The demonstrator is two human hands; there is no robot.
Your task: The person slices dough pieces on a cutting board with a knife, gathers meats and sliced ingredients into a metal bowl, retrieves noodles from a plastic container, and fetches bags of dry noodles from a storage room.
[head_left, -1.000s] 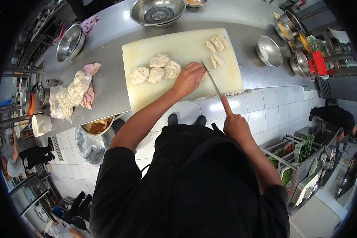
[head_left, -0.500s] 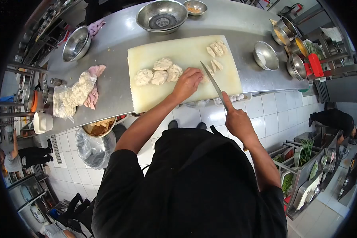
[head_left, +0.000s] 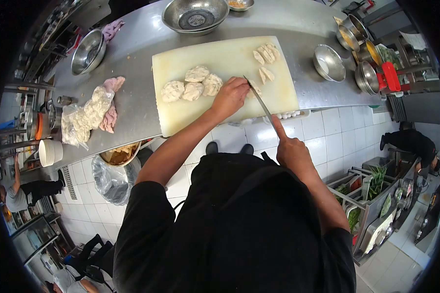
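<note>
My right hand is closed around a long knife, index finger stretched along the top of the blade. My left hand presses its fingers together on a pale, lumpy piece, mostly hidden under them, with the blade right at the fingertips. Beyond the blade lies a pale cut slice. Higher on the white cutting board are two more slices and a sliced lump. Several whole pale lumps sit left of my left hand; whether they are meat or dough I cannot tell.
Metal bowls stand at the back, another metal bowl at right. A plastic bag of pale lumps lies at left beside stacked white bowls. Eggs show below the board's front edge. Other people are at both sides.
The knife has moved left, close against my left fingertips. A slice now shows to the right of the blade. The whole view has shifted slightly.
</note>
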